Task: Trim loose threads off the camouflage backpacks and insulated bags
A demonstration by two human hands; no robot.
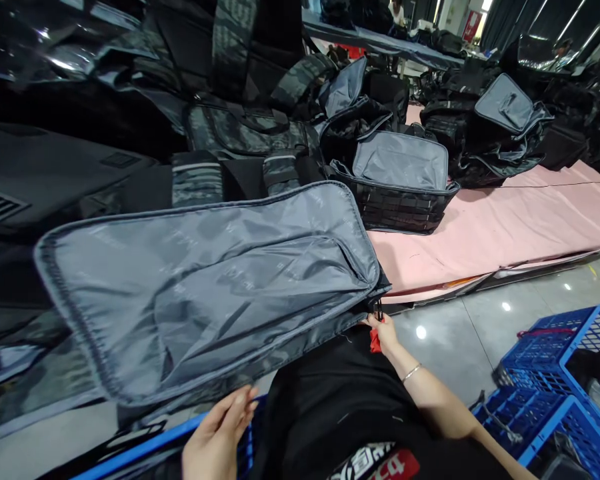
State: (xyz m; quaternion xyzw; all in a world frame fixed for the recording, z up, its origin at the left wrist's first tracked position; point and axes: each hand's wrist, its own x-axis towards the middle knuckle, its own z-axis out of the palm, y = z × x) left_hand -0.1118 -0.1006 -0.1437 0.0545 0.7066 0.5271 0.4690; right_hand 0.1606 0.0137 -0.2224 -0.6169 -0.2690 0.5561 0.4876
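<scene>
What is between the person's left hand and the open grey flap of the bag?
Nothing visible. The left hand is at the lower edge of the bag flap, with no object between them. The right hand is at the flap's corner, beside the zipper pull.

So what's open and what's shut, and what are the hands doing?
Big bag flap: open, grey lining facing up.
Left hand: open, fingers touching the flap's lower edge.
Right hand: pinched on the zipper pull at the flap's corner, with a small red thing in it.
Black bag on the pink table: open, lid up.
Blue crates: open on top, something dark inside.
</scene>
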